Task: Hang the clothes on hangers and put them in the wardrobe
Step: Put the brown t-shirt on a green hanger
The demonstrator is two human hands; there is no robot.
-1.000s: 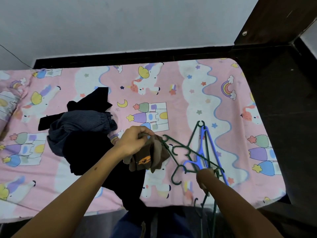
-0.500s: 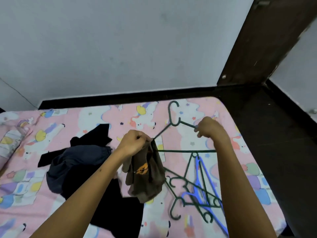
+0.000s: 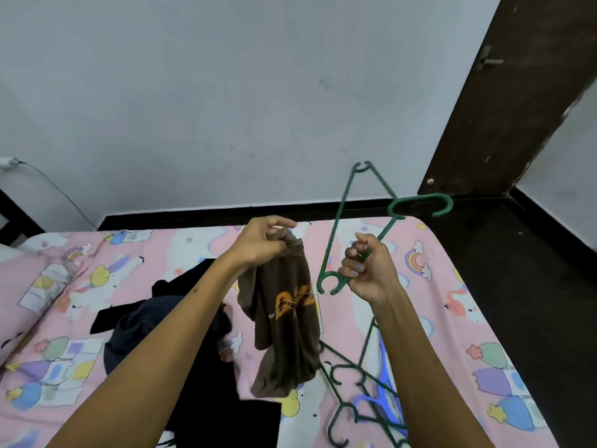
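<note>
Partly behind right forearm (image 3: pixel 420 367): spare hangers (image 3: pixel 361 412) (count unclear).

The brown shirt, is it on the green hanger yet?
No, the left hand holds the brown shirt up apart from the green hanger in the right hand.

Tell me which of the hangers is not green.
The blue hanger, which lies on the bed among the green hangers. The hanger that the right hand holds up is green too.
</note>
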